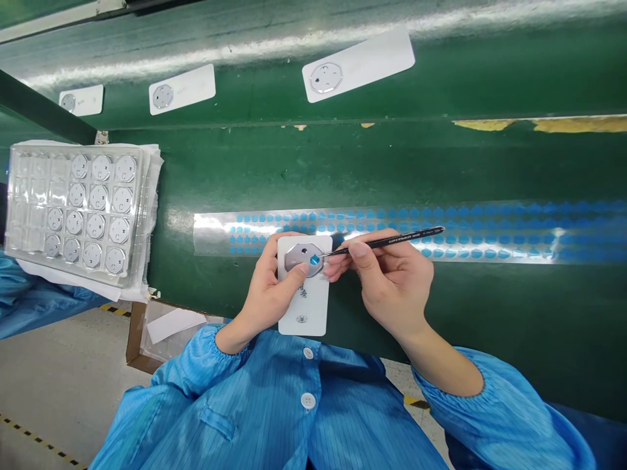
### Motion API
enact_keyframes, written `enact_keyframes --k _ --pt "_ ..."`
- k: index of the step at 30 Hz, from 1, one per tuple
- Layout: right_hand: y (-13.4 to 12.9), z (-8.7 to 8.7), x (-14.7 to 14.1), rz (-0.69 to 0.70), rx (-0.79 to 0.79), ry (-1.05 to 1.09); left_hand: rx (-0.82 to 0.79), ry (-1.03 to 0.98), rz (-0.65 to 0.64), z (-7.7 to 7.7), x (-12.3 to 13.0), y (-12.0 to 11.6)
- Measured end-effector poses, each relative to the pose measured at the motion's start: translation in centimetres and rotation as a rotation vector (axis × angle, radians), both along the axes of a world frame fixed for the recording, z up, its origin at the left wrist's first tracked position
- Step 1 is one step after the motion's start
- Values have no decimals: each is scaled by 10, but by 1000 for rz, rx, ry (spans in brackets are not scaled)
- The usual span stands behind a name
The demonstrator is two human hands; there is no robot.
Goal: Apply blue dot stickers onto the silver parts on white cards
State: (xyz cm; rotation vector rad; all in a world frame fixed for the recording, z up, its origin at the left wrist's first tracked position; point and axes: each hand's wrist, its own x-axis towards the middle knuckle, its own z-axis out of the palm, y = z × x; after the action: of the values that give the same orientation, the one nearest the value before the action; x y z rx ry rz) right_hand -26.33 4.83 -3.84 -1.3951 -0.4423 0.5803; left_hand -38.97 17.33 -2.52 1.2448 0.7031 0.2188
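Observation:
My left hand [270, 290] grips a white rectangular panel [313, 307] with small dark printing on its lower part. An octagonal silver plate [294, 254] is set in the panel's upper end, and my left thumb presses on its lower edge. A round blue sticker [314, 260] lies on the plate's right side. Black tweezers [392, 240] are pinched in my right hand [392, 281], their tip touching or very close to the sticker. Behind both hands a long clear strip [210, 225] carries rows of blue stickers. The panel is held over the strip's near edge.
At left stands a clear compartment tray [32, 215] with several octagonal silver plates. Similar white panels lie along the back: one at right [372, 62], others further left [196, 88] [91, 101]. Below the green table [220, 170] is an open cardboard box [134, 336]. Another person's blue sleeve [44, 300] shows at left.

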Motion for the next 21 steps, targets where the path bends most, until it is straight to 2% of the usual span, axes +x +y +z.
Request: enact_keyframes --k 9,11,14,16,18,21 --pt "-2 2 -5 -10 15 -84 17 30 63 3 6 -4" --pt "-2 1 -5 -75 41 -127 -17 15 77 3 7 -4" --pt "1 -5 -3 -249 140 -251 -154 -3 65 3 10 -3" --pt "2 -9 -1 -298 187 -331 -207 -27 87 3 12 -2" --pt "2 -13 -1 -242 162 -397 -216 -69 145 3 15 -1" --pt "-1 -15 -5 -51 19 -445 -216 -125 256 5 18 0"
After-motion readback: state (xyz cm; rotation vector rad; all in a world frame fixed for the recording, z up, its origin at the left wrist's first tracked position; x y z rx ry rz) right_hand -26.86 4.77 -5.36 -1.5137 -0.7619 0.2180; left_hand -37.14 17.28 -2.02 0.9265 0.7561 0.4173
